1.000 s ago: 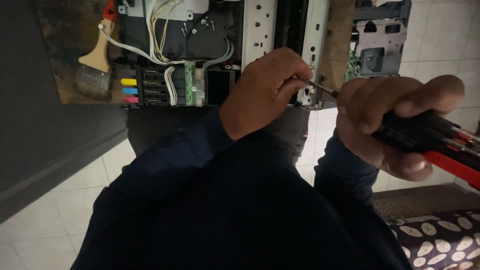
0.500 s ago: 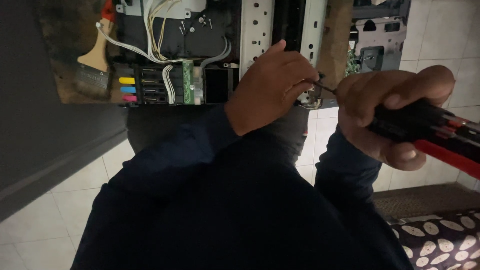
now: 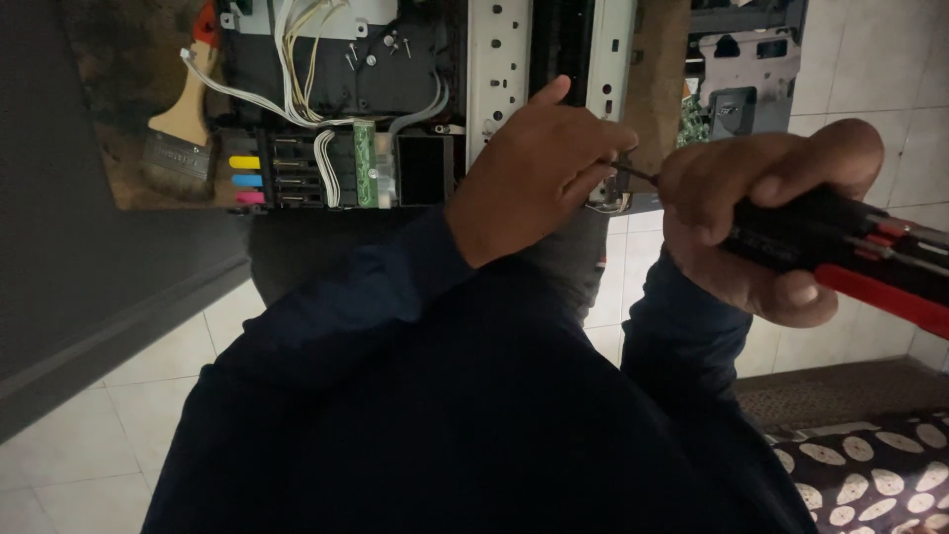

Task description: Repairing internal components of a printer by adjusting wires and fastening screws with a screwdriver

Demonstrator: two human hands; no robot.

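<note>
An opened printer (image 3: 395, 89) lies in front of me with its wiring, a green circuit board (image 3: 365, 178) and coloured ink cartridges (image 3: 244, 180) exposed. My right hand (image 3: 771, 222) grips a black and red screwdriver (image 3: 850, 257); its thin shaft points left toward the printer's metal frame (image 3: 499, 69). My left hand (image 3: 539, 173) rests on the frame's near edge, fingers pinched around the screwdriver's tip. What sits under those fingers is hidden.
A paintbrush (image 3: 183, 124) with a wooden handle lies on a brown board left of the printer. Loose screws (image 3: 381, 49) rest on the black inner panel. A second dismantled part (image 3: 741, 69) stands at upper right. White floor tiles and a patterned mat (image 3: 870, 475) lie below.
Both hands have shifted slightly upward and right in view. The left fingers stay pinched at the screwdriver tip against the frame.
</note>
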